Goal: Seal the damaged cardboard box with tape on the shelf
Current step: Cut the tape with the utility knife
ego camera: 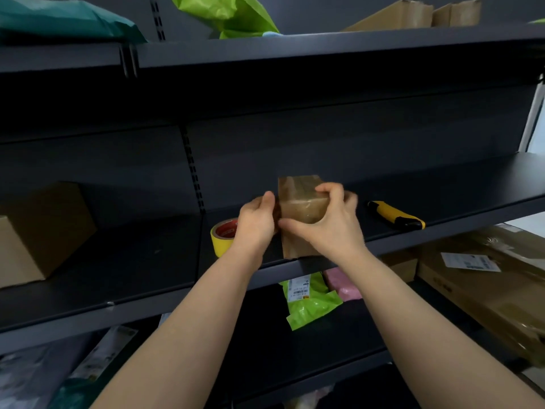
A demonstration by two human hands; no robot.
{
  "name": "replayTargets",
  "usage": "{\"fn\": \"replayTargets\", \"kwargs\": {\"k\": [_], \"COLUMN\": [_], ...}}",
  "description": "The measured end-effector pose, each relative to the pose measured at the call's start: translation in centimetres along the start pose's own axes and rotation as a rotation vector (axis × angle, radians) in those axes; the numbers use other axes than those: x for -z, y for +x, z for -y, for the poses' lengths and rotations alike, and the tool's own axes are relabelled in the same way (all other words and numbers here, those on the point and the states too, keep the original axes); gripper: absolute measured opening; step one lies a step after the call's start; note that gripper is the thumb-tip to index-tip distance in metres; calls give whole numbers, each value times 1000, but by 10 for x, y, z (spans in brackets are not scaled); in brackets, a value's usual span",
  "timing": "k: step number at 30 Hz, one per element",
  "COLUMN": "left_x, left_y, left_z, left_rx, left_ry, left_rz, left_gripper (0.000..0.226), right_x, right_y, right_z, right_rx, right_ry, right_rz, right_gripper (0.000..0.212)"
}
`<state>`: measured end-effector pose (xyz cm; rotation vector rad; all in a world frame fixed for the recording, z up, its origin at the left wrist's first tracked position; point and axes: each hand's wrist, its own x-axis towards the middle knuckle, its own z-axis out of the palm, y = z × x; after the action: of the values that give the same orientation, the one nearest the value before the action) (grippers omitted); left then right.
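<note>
I see the small brown cardboard box upright on the dark metal shelf; yellow tape roll on edge, just left.

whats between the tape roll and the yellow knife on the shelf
The box, held by the left hand and right hand; head view.

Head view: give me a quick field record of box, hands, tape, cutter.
box: small brown cardboard box, upright at the front edge of the dark metal shelf
left hand: grips the box's left side
right hand: grips its top and front
tape: yellow tape roll, on the shelf left of the box, partly behind the left hand
cutter: yellow-and-black utility knife, lying on the shelf right of the box, untouched
</note>
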<state>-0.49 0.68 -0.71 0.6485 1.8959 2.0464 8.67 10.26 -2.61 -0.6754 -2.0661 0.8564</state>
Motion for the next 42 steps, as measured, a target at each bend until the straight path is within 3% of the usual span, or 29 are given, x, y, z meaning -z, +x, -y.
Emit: {"fn": "replayTargets", "kwargs": {"k": [2, 5, 9, 13, 15, 19, 21, 24, 28, 37, 42], "left_x": [2, 12, 15, 11, 12, 21, 27, 36, 55, 78, 111], "left_y": [4, 10, 17, 29, 35, 37, 34, 31, 29, 23, 12], "left_z": [0, 3, 6, 5, 5, 5, 3, -1, 8, 26, 8], "left_rx": [-76, -286, -426, -353, -252, -190, -105, 72, 212, 48, -113], "left_ry": [43, 480, 765, 951, 1005, 1070, 1071, 1100, 1191, 1073, 1011], "left_rz": [-91, -234, -211, -138, -142, -241, -242, -154, -49, -277, -434], "left_gripper": [21, 28, 26, 25, 26, 36, 48, 59, 77, 71, 50], "right_x": [-3, -3, -5, -4, -9, -25, -34, -48, -65, -78, -99], "right_y": [4, 16, 42, 74, 77, 62, 54, 45, 44, 44, 29], "right_z": [-6, -15, -30, -37, -32, -17, -10, -6, -13, 0, 34], "right_rx": [29, 12, -11, -139, -102, 260, 365, 318, 143, 95, 137], "right_ry": [-45, -14, -19, -200, -275, -187, -46, -34, -3, 92, 125], "right_rz": [-117, -154, -133, -61, -81, -174, -98, 109, 250, 379, 377], "right_gripper": [88, 85, 86, 95, 92, 51, 32, 28, 36, 34, 34]}}
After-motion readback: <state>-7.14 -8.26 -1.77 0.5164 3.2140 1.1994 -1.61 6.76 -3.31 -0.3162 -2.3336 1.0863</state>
